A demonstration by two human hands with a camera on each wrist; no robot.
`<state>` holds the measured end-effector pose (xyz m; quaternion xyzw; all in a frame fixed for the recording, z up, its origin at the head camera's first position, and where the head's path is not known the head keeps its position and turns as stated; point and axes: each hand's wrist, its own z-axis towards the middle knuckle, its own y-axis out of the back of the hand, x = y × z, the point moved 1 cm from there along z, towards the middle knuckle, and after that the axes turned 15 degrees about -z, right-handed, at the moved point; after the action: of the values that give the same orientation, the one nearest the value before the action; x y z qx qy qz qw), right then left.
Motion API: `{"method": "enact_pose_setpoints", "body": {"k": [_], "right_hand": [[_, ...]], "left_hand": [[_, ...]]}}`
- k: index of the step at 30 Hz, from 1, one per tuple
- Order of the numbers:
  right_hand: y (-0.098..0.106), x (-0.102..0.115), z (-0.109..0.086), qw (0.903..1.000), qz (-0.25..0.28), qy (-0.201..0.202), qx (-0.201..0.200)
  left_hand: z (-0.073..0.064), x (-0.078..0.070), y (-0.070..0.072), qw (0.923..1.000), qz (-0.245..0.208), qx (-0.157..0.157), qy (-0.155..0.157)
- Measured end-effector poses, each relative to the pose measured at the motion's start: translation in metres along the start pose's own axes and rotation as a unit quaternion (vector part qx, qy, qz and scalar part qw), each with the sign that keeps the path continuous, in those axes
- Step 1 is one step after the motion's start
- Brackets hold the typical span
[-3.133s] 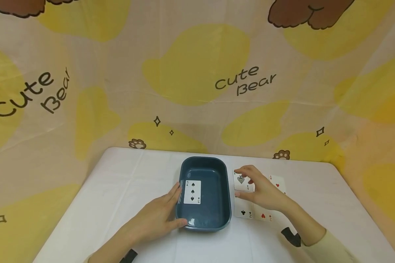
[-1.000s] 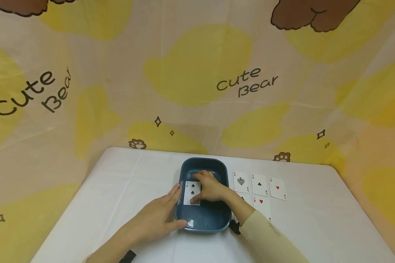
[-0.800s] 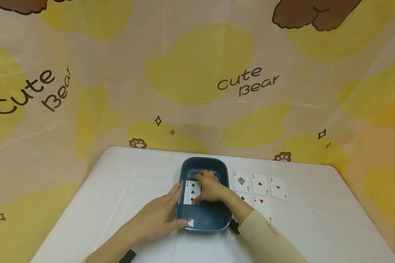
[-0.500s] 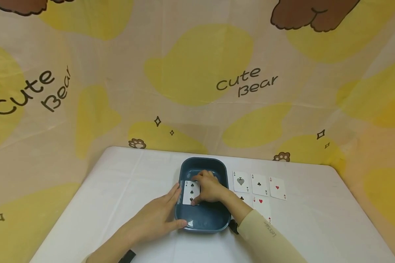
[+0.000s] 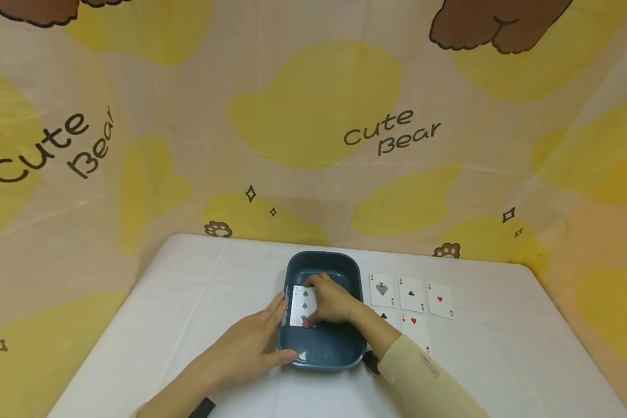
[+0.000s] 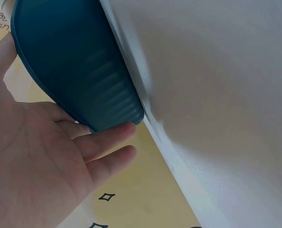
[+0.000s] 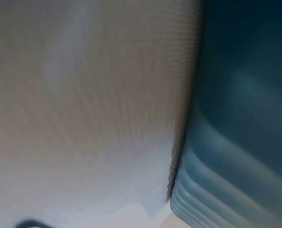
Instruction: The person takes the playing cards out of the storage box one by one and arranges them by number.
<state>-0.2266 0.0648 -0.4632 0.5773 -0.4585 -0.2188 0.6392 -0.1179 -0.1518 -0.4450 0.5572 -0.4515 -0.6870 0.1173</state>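
A blue rectangular tray (image 5: 339,353) stands on the white-covered table, and a three of spades playing card (image 5: 299,307) is inside it. My right hand (image 5: 335,301) reaches into the tray and pinches this card between thumb and fingers at its near and far edges. The card's face has a bright sheen, and its right side is hidden by the hand. My left hand (image 5: 245,346) lies along the tray's left side, thumb at the near corner. In the left wrist view, its loosely extended fingers (image 6: 108,142) touch the tray's outer wall (image 6: 79,61).
Right of the tray lie an ace of spades (image 5: 382,290), an ace of clubs (image 5: 411,295) and an ace of hearts (image 5: 440,300) in a row. Nearer are a two of hearts (image 5: 415,332) and a club card (image 5: 385,317), partly behind my right forearm. A printed curtain (image 5: 292,116) hangs behind.
My right hand has left the ace of spades and moved left into the tray, taking hold of the three of spades. That card now catches the light. My left hand stays put.
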Motion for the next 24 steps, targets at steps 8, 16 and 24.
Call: {"method": "enact_pose_setpoints", "body": {"k": [8,16,24], "right_hand": [[-0.0007,0.0020,-0.0013,0.9998,0.002,0.019,0.004],[-0.0004,0.0017,-0.0038,0.9992,0.008,0.036,0.016],[-0.0009,0.0029,-0.0030,0.9987,-0.015,0.042,0.025]], "left_hand": [[-0.0004,-0.0009,0.0012,1.0000,0.000,0.004,0.002],[-0.0008,-0.0012,0.0010,1.0000,0.007,0.000,-0.006],[-0.0006,-0.0012,0.0010,1.0000,-0.002,0.004,0.004]]}}
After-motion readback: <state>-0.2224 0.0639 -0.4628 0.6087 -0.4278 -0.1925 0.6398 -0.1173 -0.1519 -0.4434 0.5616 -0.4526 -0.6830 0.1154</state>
